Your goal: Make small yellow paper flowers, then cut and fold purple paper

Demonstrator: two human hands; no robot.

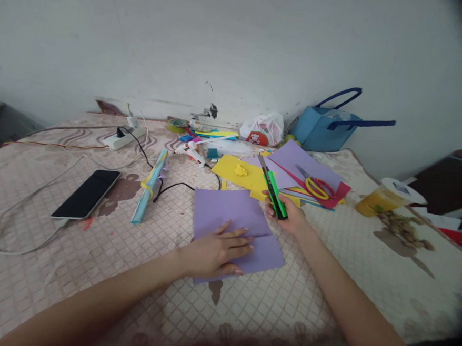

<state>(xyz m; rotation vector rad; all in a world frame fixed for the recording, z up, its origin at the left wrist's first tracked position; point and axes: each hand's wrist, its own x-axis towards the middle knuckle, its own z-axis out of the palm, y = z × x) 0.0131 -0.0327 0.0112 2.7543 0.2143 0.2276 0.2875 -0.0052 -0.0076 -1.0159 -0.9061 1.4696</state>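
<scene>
A sheet of purple paper [228, 207] lies on the patterned tablecloth in front of me, with a crease or cut line running in from its right edge. My left hand [217, 251] rests flat on the sheet, fingers stretched toward the right. Wrapped round a green utility knife [275, 194], my right hand [287, 216] hovers near the sheet's upper right side. The knife's blade is out and points up and away from me. Just beyond it lie yellow paper [225, 167] with a crumpled yellow piece [240, 169] on top.
Scissors [317, 188] lie on purple and red paper at the right. A hot glue gun [193, 152], power strip [125, 138] and blue bag [323, 129] stand toward the wall. At left are a phone [87, 194] and rolled blue paper [149, 188]; a drink cup [383, 197] is far right.
</scene>
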